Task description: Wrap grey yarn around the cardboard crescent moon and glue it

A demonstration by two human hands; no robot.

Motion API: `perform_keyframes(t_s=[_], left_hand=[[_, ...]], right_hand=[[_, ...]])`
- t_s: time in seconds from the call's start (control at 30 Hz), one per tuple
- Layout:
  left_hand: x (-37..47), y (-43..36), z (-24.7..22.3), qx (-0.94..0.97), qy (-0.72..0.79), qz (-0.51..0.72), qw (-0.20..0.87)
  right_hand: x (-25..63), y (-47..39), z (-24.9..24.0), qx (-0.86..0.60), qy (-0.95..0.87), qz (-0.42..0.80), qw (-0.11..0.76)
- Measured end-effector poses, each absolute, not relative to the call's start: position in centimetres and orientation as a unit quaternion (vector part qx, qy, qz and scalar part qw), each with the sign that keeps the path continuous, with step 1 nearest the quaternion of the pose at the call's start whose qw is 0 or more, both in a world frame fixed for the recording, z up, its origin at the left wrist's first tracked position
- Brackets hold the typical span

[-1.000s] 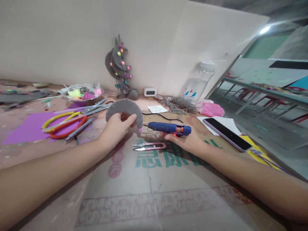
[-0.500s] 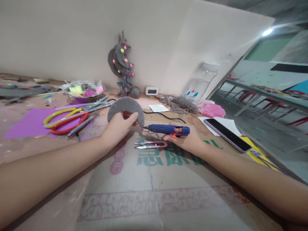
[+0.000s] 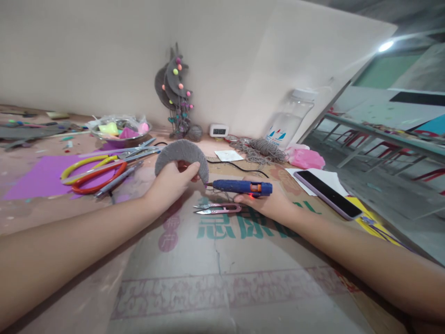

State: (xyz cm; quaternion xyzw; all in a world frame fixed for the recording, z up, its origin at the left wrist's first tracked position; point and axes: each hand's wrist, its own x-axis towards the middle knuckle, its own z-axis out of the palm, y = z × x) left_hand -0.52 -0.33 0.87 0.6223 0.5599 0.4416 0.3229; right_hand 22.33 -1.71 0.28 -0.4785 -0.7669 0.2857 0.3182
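Observation:
My left hand (image 3: pixel 179 178) grips a crescent shape (image 3: pixel 181 150) wrapped in grey yarn, thumb on its near face. Wrapped round a blue glue gun (image 3: pixel 232 186) is my right hand (image 3: pixel 264 199), partly hidden behind the tool; a small red light glows under it. The gun's nozzle points left and meets the crescent's lower right tip, where a small purple bit shows. Whether they touch is too small to tell. Small pink-handled snips (image 3: pixel 219 209) lie on the cardboard just below the gun.
Yellow- and red-handled scissors (image 3: pixel 99 176) lie on purple paper (image 3: pixel 34 178) at left, near a metal bowl (image 3: pixel 120 139). Behind are a hanging crescent decoration (image 3: pixel 175 83), a white timer (image 3: pixel 219 130), grey yarn (image 3: pixel 266 150) and a bottle (image 3: pixel 288 118). A phone (image 3: pixel 327 194) lies right.

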Motion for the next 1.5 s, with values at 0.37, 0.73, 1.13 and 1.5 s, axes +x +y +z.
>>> perform_keyframes(t_s=[0.37, 0.73, 1.13, 1.5], left_hand=[[-0.7, -0.2, 0.7, 0.632, 0.556, 0.429, 0.328], [-0.7, -0.2, 0.6, 0.629, 0.564, 0.422, 0.329], [-0.9, 0.1, 0.1, 0.625, 0.558, 0.432, 0.333], [-0.8, 0.1, 0.3, 0.627, 0.555, 0.432, 0.334]], right_hand=[[22.5, -1.6, 0.1, -0.488, -0.777, 0.253, 0.305], [22.7, -1.5, -0.3, -0.495, -0.781, 0.242, 0.294], [22.9, -1.1, -0.7, -0.530, -0.764, 0.218, 0.296], [22.8, -1.3, -0.2, -0.531, -0.765, 0.213, 0.294]])
